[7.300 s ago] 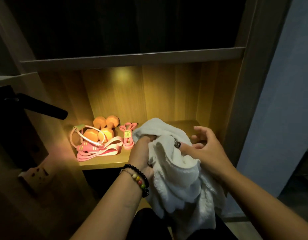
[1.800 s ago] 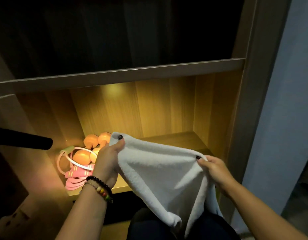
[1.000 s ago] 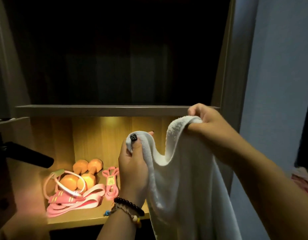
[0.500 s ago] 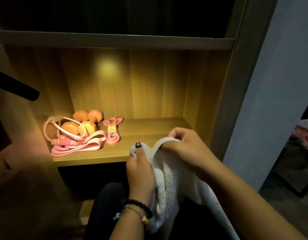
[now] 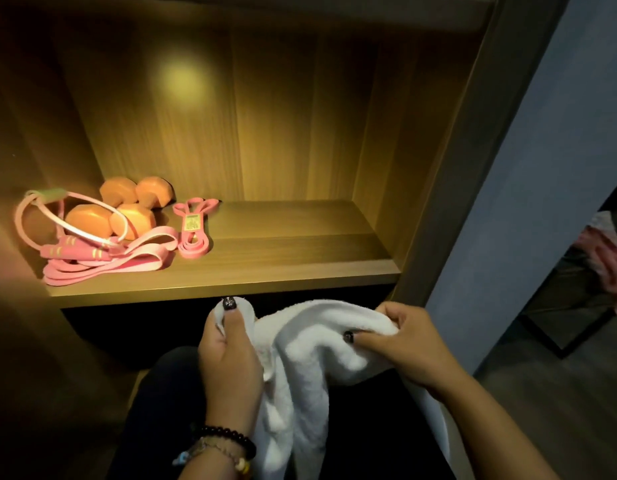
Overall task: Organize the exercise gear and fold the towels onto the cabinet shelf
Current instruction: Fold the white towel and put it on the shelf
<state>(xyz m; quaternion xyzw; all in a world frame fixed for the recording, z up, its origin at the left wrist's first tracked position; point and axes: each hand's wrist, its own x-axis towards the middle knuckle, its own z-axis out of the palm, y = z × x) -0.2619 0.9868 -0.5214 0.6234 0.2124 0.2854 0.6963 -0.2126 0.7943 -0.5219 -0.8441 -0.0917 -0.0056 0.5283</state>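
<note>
Gripping: white towel (image 5: pixel 310 358) held at two points of its top edge, below and in front of the cabinet shelf (image 5: pixel 230 282), not yet on it.
Left grip: left hand (image 5: pixel 230 362) curled round one corner, thumb pressed up along the cloth, fingers closed on the fabric.
Right grip: right hand (image 5: pixel 404 344) pinching the other end, thumb on the near face, fingers wrapped behind.
Change over the last second: towel lowered from a raised, hanging spread to lap height; hands drawn apart again from the close pairing of half a second ago.
Change in slack: cloth between the grips sagging in a bunched fold rather than stretched flat; lower part trailing down out of view.
Meaning for the task: judged a mid-fold stage, one doubling started but no tidy packet formed; placing on the shelf not yet due.
Gear on shelf: orange dumbbells (image 5: pixel 127 206), pink jump rope (image 5: pixel 68 237), pink band (image 5: pixel 127 261) and a small pink bundled band (image 5: pixel 194 230) grouped at the left end, unmoved throughout.
Free space: bare shelf board to the right of the gear, likely destination for the folded towel.
Writing: small yellow-green tag (image 5: pixel 192 223) on the bundled band, print too small to read; no brand legible elsewhere.
Further towels: pink cloth (image 5: pixel 604 258) at the far right edge, blurred, identity uncertain.
</note>
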